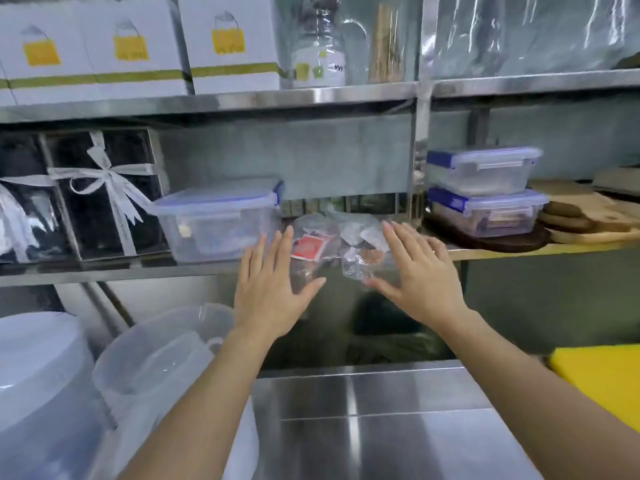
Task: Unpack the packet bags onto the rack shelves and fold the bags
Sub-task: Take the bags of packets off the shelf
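Steel rack, steel counter below. Clear packet bags on middle shelf, at front edge, between lidded tub and stacked tubs. Left hand, right hand: fingers spread flat, flanking bags, gripping nothing. Shelf room tight both sides. Yellow board at right.

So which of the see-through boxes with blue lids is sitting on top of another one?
The upper clear box on the right, stacked on a second one. The left box stands alone on the shelf.
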